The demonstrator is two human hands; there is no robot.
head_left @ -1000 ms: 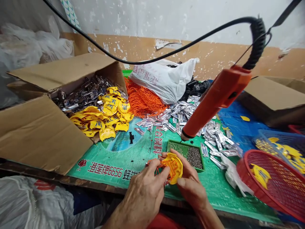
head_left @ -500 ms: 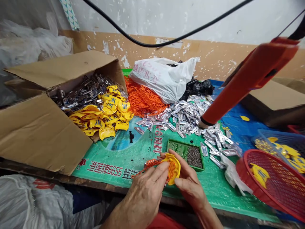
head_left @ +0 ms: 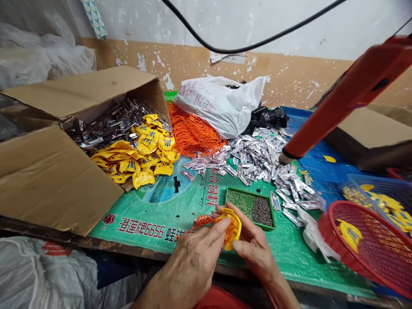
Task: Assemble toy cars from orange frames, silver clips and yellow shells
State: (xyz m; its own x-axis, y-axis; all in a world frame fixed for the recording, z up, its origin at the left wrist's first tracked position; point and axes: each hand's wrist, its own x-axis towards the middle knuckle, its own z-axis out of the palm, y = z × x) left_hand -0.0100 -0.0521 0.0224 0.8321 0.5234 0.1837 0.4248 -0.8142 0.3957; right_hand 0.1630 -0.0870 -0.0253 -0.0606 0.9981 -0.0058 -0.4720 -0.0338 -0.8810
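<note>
A curved yellow plastic shell is held at the table's front edge, with an orange plastic piece lying inside it. My right hand grips the shell by its right side, thumb in front and fingers behind. From the left, my left hand presses its fingertips onto the orange piece; its fingers are together and hide part of it. An orange coiled strip sticks out to the left, partly behind the left hand. Just behind the hands stands a green tray of small dark metal pieces, apparently screws.
A cardboard box spills metal parts and yellow shells at left. Orange cords, a white bag and silver metal pieces lie behind. A red corded tool hangs at right, above a red basket.
The hanging red tool and its cable have swung to the right. Both hands keep hold in nearly the same place, the yellow shell turned slightly more edge-on.
</note>
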